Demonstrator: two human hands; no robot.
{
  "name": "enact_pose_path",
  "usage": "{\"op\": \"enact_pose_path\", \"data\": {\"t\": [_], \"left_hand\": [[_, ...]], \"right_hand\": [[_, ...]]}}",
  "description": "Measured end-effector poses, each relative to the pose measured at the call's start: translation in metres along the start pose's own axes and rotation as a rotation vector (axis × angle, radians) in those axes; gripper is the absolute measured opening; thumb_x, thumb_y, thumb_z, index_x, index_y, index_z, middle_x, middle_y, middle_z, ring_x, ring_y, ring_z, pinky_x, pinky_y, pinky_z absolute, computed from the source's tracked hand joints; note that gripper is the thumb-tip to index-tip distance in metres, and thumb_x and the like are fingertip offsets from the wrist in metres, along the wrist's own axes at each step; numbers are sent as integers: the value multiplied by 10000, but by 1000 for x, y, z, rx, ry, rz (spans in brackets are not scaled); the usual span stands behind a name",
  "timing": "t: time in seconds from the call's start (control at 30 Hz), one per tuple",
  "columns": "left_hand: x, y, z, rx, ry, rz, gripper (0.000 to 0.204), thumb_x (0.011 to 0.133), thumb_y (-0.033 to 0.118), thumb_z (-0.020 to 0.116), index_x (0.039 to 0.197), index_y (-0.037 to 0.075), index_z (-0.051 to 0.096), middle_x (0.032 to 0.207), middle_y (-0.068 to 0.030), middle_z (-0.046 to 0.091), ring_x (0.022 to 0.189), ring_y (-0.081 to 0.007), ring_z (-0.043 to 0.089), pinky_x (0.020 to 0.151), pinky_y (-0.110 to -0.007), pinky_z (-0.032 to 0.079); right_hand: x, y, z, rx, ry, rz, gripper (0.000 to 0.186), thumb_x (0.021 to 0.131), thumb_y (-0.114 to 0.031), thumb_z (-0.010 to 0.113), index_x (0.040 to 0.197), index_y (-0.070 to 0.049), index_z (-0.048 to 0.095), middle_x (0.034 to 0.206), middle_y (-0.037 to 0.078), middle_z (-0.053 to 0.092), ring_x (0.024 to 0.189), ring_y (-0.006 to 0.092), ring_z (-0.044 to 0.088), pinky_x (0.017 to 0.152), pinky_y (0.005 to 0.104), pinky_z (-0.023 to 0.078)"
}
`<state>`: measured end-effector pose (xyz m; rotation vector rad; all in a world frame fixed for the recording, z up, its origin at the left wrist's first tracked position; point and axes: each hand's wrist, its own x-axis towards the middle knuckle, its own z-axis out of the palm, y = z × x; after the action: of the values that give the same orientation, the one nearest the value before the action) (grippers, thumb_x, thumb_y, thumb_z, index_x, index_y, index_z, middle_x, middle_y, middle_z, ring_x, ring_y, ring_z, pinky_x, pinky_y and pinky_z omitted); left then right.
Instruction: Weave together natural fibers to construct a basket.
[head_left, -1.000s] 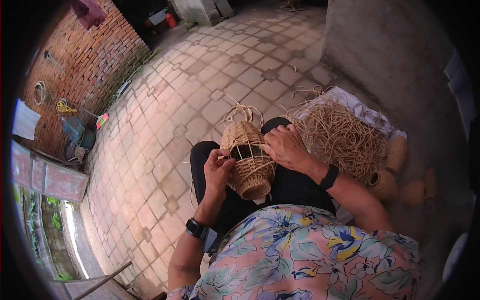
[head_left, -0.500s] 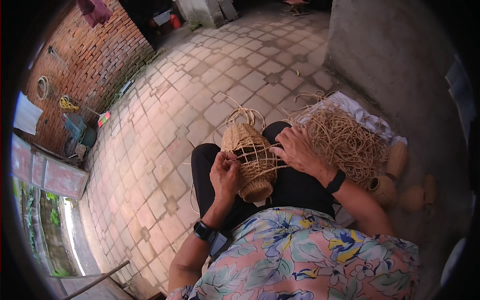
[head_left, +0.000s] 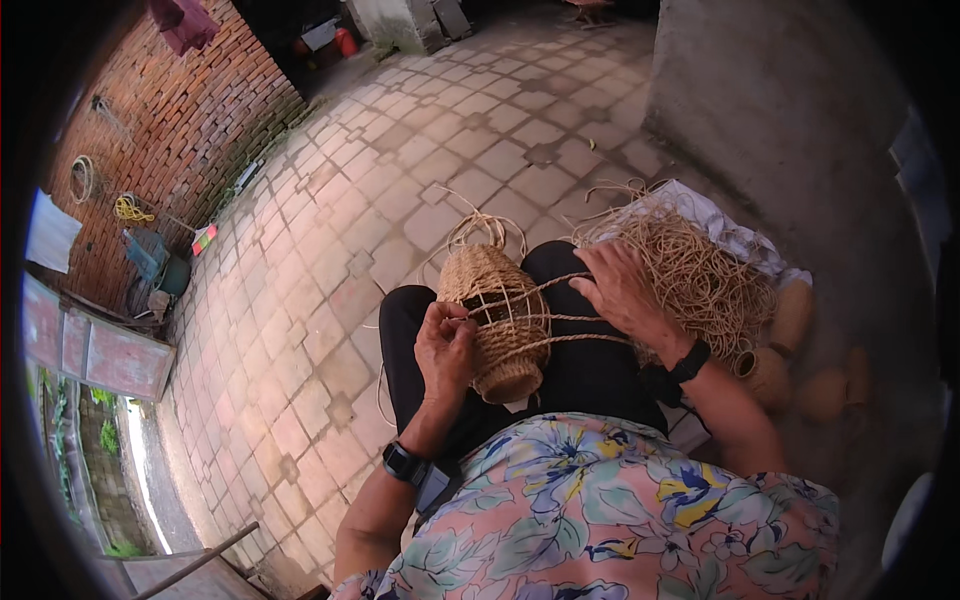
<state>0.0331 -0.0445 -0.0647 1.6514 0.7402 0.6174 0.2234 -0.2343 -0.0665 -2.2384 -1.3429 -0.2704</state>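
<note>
A woven rope basket (head_left: 483, 272) lies across my lap, its narrow round end toward me. Bare upright ribs show in a gap at the middle of its side. My left hand (head_left: 445, 350) is closed in a pinch at the left edge of this gap; what its fingertips grip is partly hidden. Off to the right, my right hand (head_left: 622, 292) grips a twisted rope strand (head_left: 553, 284) that runs taut from the gap. Two more strands (head_left: 575, 318) stretch from the basket toward the right, passing below this hand.
A tangled heap of rope (head_left: 700, 275) lies on a white sack (head_left: 690, 205) to my right. Beside it are several small woven pieces (head_left: 792, 318). Loose rope loops (head_left: 487, 232) lie beyond the basket. A grey wall (head_left: 760, 110) rises at the right, a brick wall (head_left: 180, 120) at the far left.
My right hand has moved right and slightly up, away from the basket, drawing the strand out straight. The strands now spread apart to the right. My left hand has stayed at the gap.
</note>
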Motion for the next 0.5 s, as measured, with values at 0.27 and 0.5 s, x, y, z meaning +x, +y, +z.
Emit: {"op": "enact_pose_path", "data": {"t": [0.27,0.5], "left_hand": [[-4,-2,-4,-56,-16,-27,147,846,-1,573,924,103,503,728,30,551,589,-27,459,489,-180,358],[-5,4,-2,-203,7,-59,134,815,-16,593,881,79,526,709,23,549,642,-38,485,576,-191,408]], "right_hand": [[-15,18,2,21,-12,-101,99,814,-122,603,767,-36,596,885,97,517,911,262,497,826,404,363],[-99,168,-23,-452,-26,576,169,840,-149,596,936,-20,649,1010,168,591,988,346,549,831,496,418]]}}
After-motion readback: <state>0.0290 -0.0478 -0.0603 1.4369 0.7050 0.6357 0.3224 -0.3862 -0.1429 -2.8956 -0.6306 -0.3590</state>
